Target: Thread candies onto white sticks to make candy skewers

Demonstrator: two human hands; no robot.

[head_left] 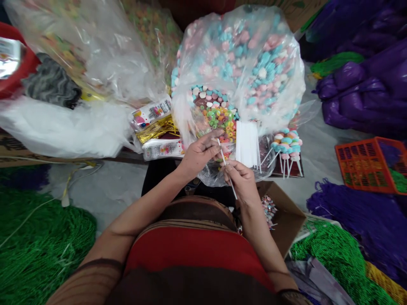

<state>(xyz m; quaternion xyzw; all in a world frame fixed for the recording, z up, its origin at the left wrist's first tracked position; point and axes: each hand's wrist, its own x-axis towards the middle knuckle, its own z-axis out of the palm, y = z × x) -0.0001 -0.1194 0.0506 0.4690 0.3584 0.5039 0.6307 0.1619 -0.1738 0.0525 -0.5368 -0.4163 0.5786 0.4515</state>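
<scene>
A thin white lollipop stick (223,157) slants between my two hands. My right hand (242,180) is closed, pinching it around its middle, with the lower end poking out below. At the upper end, the fingertips of my left hand (200,153) close around the stick; whether a candy is also between them is hidden. Just beyond my hands lie ring-shaped gummy candies (219,117) in green, orange and yellow. Beside them is a bundle of white sticks (247,144). Farther right, finished candy skewers (287,144) in blue, pink and white rest with their sticks pointing toward me.
A large clear bag of marshmallow candies (235,55) stands behind the work spot. Bags of gummy rings (73,46) fill the back left, near gold twist ties (159,128). A cardboard box (286,212) sits by my right arm. An orange crate (359,165) is farther right.
</scene>
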